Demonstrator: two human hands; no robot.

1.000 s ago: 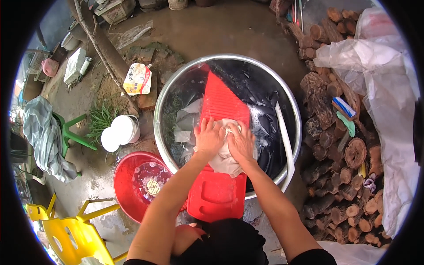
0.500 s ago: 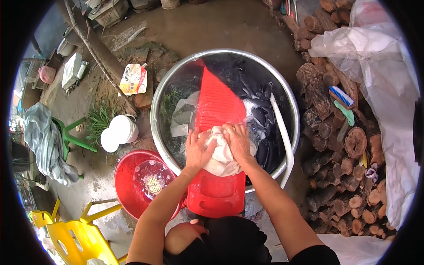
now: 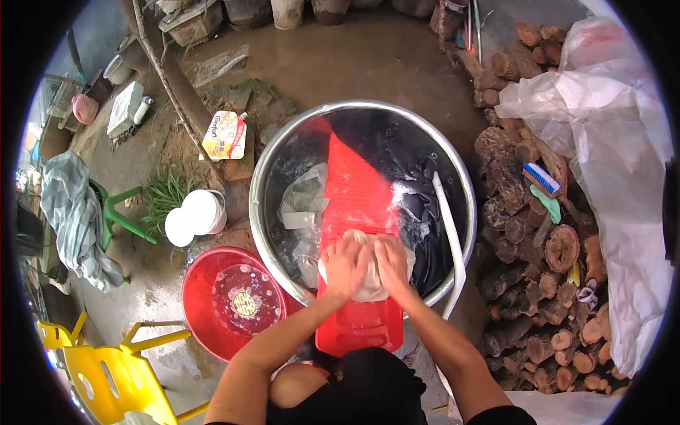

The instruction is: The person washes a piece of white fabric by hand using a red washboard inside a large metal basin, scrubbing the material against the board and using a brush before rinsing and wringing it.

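A red ridged washboard (image 3: 350, 188) leans in a large round metal tub (image 3: 259, 219), its smooth lower end resting over the near rim. On its ridges lies a wet, bunched whitish cloth (image 3: 373, 289). My left hand (image 3: 345, 266) presses on the cloth's left side, fingers curled on it. Close beside it, my right hand (image 3: 389, 263) grips the right side. Dark wet clothes (image 3: 421, 234) fill the tub's right part, with some foam near the board. A pale, thin cloth (image 3: 301, 202) floats in the water at left. A white hose (image 3: 451, 230) hangs over the right rim.
Beside the tub at left stands a red basin (image 3: 200, 319) of sudsy water, below a white bucket (image 3: 210, 214). Further left are a yellow chair (image 3: 117, 375) and a green stool (image 3: 113, 212) with grey cloth. Stacked logs (image 3: 531, 283) at right carry a scrub brush (image 3: 542, 180).
Both hands have pushed the cloth slightly down the washboard and flattened it. The whole view has shifted, so the tub appears lower.
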